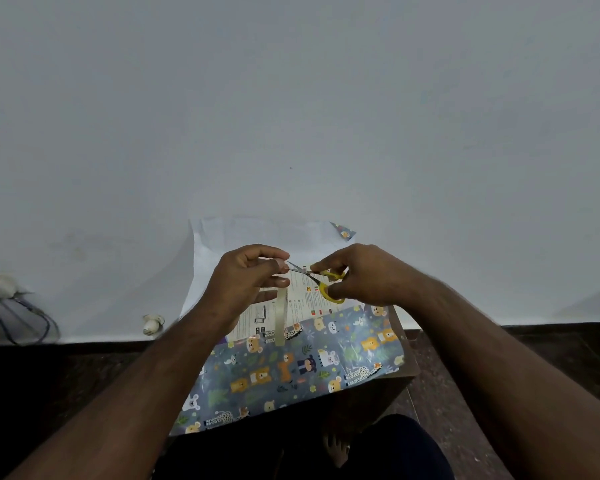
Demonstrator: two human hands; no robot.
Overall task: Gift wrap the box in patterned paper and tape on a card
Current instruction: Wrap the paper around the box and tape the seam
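Head view: my left hand (253, 271) pinches limp, sticky tape (280, 317); my right hand (357, 275), at 3 o'clock, grips scissors (321, 282).

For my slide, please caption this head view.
Left hand holds tape; right hand cuts it with scissors above patterned paper.

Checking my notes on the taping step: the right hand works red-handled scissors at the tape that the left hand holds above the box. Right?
Not quite. The head view shows the scissors have yellow handles, not red. The rest holds: the right hand works them at the tape that the left hand holds above the box.
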